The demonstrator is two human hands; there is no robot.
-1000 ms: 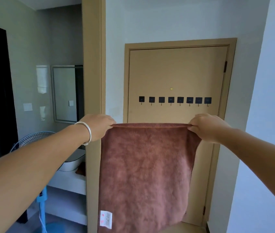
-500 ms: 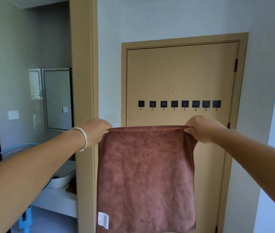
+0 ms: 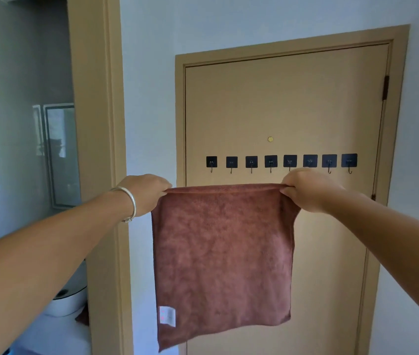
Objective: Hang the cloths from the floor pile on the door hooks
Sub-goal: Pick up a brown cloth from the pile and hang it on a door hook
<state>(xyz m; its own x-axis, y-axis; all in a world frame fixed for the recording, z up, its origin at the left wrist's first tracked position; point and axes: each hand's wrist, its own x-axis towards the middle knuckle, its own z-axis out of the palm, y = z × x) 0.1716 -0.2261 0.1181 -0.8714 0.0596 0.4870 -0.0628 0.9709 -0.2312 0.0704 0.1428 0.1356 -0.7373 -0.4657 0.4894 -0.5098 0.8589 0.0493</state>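
Fuzzy square brown cloth hangs flat, top corners pinched by both hands

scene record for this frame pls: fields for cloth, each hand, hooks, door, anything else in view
cloth: brown cloth held spread out, hanging flat in front of the door, white label at lower left corner
left hand: left hand grips the top left corner; silver bracelet on wrist
right hand: right hand grips the top right corner
hooks: eight black hooks in a row, all bare; cloth's top edge below them
door: tan door closed
other: white basin lower left
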